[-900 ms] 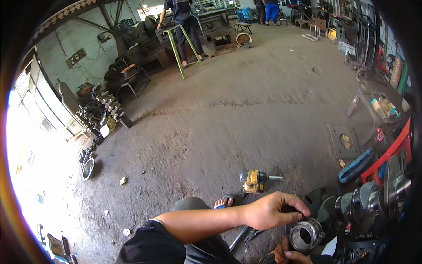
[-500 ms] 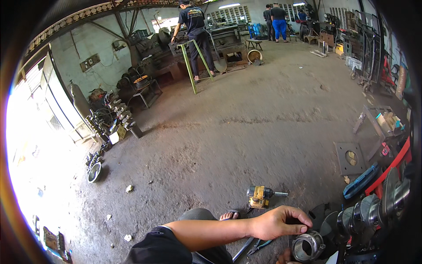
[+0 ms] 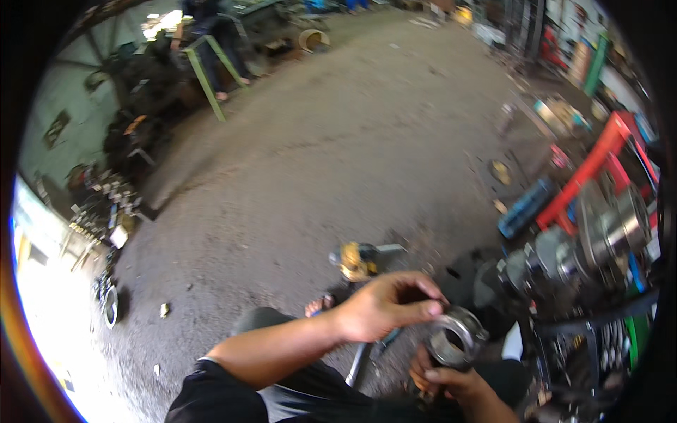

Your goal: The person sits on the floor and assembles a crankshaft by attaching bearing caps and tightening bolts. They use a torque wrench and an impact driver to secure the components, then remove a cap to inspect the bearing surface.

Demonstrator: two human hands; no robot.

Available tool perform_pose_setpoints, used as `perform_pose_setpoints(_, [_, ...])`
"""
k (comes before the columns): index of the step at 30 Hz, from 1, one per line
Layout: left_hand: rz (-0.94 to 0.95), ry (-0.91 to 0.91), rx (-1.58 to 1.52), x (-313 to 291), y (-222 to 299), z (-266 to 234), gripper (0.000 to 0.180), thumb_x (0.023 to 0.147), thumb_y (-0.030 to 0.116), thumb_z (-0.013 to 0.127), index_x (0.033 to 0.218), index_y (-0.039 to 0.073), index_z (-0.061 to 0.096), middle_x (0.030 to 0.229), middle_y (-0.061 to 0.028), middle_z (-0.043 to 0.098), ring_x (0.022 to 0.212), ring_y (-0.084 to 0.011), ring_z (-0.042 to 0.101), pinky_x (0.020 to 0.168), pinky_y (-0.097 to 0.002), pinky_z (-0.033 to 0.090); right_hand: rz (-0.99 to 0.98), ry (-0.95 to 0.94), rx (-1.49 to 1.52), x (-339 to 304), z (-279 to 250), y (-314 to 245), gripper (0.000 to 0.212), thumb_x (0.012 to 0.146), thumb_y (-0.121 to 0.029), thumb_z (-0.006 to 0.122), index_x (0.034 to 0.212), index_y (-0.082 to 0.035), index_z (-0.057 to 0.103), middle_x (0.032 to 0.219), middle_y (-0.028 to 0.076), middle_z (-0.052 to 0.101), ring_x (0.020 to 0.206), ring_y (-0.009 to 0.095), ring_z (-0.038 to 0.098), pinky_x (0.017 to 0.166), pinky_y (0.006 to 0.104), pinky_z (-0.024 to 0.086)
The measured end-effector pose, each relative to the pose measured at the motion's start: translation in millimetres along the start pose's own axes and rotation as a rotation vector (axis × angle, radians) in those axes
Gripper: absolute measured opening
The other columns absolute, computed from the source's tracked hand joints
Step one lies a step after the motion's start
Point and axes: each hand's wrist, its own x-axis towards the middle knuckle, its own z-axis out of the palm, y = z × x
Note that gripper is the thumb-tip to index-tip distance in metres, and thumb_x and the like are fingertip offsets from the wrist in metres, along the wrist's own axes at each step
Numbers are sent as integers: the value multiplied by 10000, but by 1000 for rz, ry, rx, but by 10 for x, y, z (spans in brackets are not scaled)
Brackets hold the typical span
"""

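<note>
We locate the metal ring (image 3: 471, 328) at the near side of the scene, right of centre, raised above the floor (image 3: 296, 190) with its opening facing us. Our right hand (image 3: 449, 381) supports it: the fingers curl around the left side of its lower part and the thumb lies across the near side, so the hand is closed on the part. Our left hand (image 3: 384, 304) reaches in from the left. Its thumb and forefinger come close together at the far left edge of the rim; we cannot tell whether they pinch the rim or only touch it.

We note the following items around the hands. A yellow and black power tool (image 3: 357, 262) lies on the floor, on the far side of the left hand. A metal bar (image 3: 357, 364) lies to the near side of the left wrist, with blue-handled pliers (image 3: 385, 341) just to its right. A crankshaft (image 3: 557, 254) stands to the right of the ring, apart from it. Beyond the crankshaft we see a red frame (image 3: 589, 176) and, to the left of that frame, a long blue object (image 3: 525, 208). At the far left stands a green stand (image 3: 204, 77).
</note>
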Motion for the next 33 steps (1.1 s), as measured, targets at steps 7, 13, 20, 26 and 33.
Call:
perform_pose_setpoints(7, [93, -76, 56, 2, 4, 37, 296, 961, 167, 702, 1201, -4, 672, 1190, -120, 681, 1136, -182, 618, 997, -339, 489, -121, -74, -54, 26, 57, -88, 230, 867, -167, 753, 877, -54, 553, 778, 18, 536, 707, 108, 507, 624, 274, 406])
perform_pose_setpoints(13, [55, 34, 126, 88, 39, -201, 347, 832, 115, 826, 1130, 6, 687, 1191, -152, 669, 1138, -226, 625, 998, -369, 509, -88, -256, 139, 24, 120, -133, 282, 833, -165, 773, 849, -59, 512, 716, 13, 465, 662, 119, 471, 577, 265, 387])
perform_pose_setpoints(20, [195, -128, 387, 139, 61, -231, 661, 673, 407, 929, 1138, 24, 656, 1175, -107, 662, 1145, -230, 615, 1034, -384, 459, -105, -332, 261, 13, 159, -158, 318, 794, -180, 803, 817, -59, 509, 683, 5, 447, 612, 109, 446, 534, 250, 357])
perform_pose_setpoints(26, [271, -160, 355, 159, 56, -236, 763, 563, 462, 967, 1105, 36, 640, 1162, -98, 654, 1153, -230, 597, 1025, -384, 446, -91, -368, 187, 5, 179, -157, 305, 778, -155, 812, 834, -50, 530, 710, 3, 464, 643, 103, 453, 577, 250, 356])
perform_pose_setpoints(33, [250, -12, 564, 187, 65, -240, 672, 609, 355, 981, 1076, 49, 605, 1141, -92, 652, 1089, -209, 609, 1001, -374, 449, -72, -355, 176, -9, 190, -139, 291, 768, -141, 801, 830, -57, 530, 684, -3, 445, 610, 118, 437, 557, 270, 336])
